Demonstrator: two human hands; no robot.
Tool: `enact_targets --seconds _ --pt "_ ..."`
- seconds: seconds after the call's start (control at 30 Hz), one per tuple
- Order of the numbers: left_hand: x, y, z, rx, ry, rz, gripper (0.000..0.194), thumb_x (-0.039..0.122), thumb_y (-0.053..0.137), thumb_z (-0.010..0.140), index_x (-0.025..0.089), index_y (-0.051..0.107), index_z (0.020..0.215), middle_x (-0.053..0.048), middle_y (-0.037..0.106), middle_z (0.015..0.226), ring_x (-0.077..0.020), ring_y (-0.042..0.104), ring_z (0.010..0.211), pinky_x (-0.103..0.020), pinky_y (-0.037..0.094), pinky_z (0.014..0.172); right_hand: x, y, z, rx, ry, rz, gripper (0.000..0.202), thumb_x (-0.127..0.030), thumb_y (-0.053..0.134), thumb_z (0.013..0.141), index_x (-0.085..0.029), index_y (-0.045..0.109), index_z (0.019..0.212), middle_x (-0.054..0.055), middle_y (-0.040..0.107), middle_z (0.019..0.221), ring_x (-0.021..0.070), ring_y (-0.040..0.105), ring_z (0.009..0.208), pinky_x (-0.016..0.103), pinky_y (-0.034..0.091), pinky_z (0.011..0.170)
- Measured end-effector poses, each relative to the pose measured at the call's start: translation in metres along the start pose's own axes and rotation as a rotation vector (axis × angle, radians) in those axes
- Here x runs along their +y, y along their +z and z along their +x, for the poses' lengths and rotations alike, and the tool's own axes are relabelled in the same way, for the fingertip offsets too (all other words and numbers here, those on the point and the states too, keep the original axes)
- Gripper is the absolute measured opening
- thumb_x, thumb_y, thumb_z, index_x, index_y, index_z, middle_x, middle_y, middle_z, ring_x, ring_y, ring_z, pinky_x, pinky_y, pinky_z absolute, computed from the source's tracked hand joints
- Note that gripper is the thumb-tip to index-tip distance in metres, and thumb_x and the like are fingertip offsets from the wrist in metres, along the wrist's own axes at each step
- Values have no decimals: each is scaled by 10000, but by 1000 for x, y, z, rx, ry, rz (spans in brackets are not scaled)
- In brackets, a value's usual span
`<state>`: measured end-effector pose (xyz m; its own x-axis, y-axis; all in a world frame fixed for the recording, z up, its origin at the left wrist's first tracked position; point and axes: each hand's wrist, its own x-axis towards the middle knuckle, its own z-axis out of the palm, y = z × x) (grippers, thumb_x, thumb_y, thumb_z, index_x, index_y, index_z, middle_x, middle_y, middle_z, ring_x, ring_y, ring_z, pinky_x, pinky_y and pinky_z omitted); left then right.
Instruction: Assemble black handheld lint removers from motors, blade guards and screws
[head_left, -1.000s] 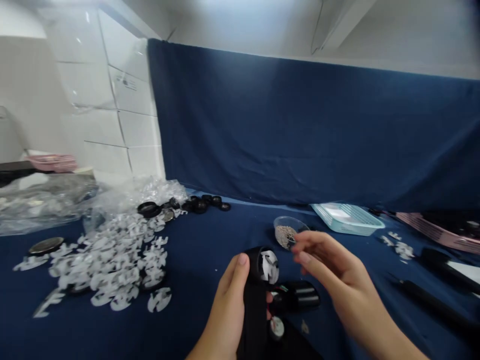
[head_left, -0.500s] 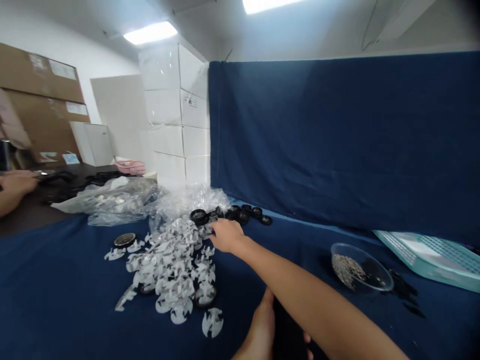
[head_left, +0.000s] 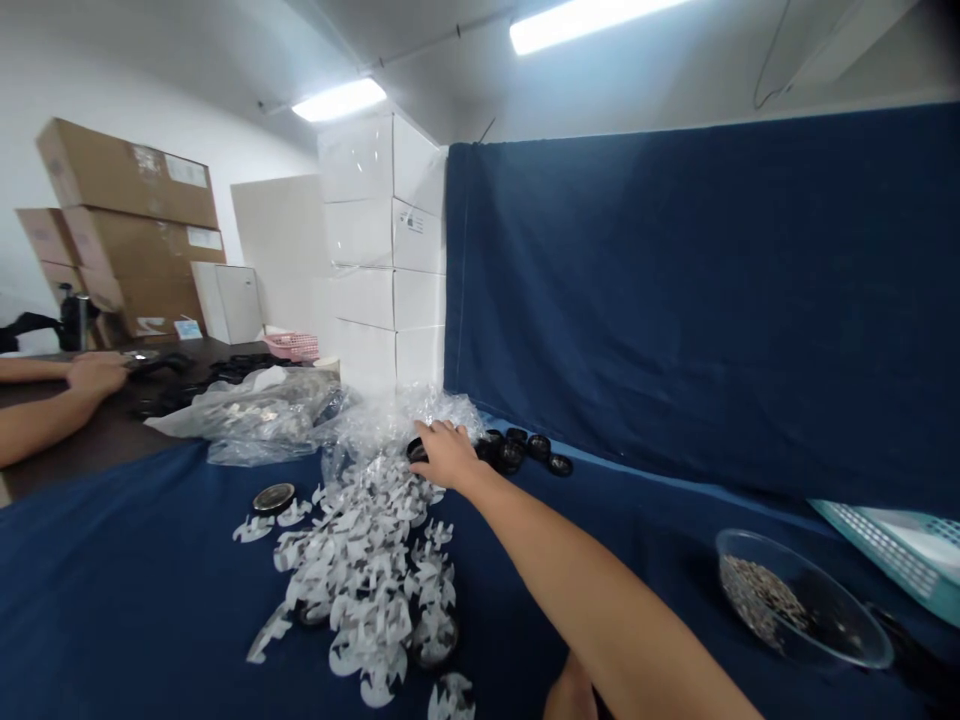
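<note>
My right hand (head_left: 448,455) reaches to the back of the pile, its thumb and fingers closed around a black ring-shaped part (head_left: 417,451). Only a piece of my left hand (head_left: 571,692) shows at the bottom edge, under my right forearm; its fingers are hidden, and a dark thing beside it is too cut off to make out. White translucent clip-like pieces (head_left: 367,570) lie heaped on the blue cloth. A round black part (head_left: 274,498) sits left of the heap, and several black rings (head_left: 538,447) lie to the right of my right hand.
A clear bowl of small metal bits (head_left: 802,600) and a teal basket (head_left: 900,560) stand at the right. Plastic bags (head_left: 262,410) lie at the back left. Another person's hands (head_left: 97,375) work at a dark table. White boxes (head_left: 360,230) are stacked behind.
The view has shifted, so most things sit further right and lower. My right hand has closed around the black ring. Less of my left hand shows, and the dark thing by it is mostly out of view.
</note>
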<state>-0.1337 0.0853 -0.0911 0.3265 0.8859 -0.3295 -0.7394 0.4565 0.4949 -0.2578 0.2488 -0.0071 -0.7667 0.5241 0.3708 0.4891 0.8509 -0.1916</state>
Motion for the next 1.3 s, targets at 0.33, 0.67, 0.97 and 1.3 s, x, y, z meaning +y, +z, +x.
enact_targets --seconds 0.33,0.67,0.97,1.3 --pt "-3 10 -8 19 -163 87 831 798 349 769 56 688 923 -114 681 595 -213 648 465 -258 433 455 42 -157 -154 339 106 510 371 -404 549 904 -219 403 1189 94 507 1239 180 602 999 352 503 868" --pt "-54 88 -40 -68 -199 176 765 763 435 771 49 708 793 -101 687 614 -175 640 462 -249 469 475 9 -166 -393 589 220 630 379 -301 686 837 -269 497 1164 87 467 1385 238 471 1263 372 434 1026" --pt "-102 155 -65 -23 -217 268 685 717 437 809 87 695 738 -47 617 496 -124 571 372 -192 413 392 -14 -204 -463 413 268 249 597 -368 578 907 -331 315 1442 19 347 1488 246 239 1400 443 296 1140" --pt "-120 158 -78 -62 -228 396 770 774 431 759 69 697 600 -98 654 572 -141 609 465 -205 446 452 -26 -248 -510 661 336 192 538 -414 470 932 -299 324 1437 54 441 1384 232 472 1248 275 454 973"
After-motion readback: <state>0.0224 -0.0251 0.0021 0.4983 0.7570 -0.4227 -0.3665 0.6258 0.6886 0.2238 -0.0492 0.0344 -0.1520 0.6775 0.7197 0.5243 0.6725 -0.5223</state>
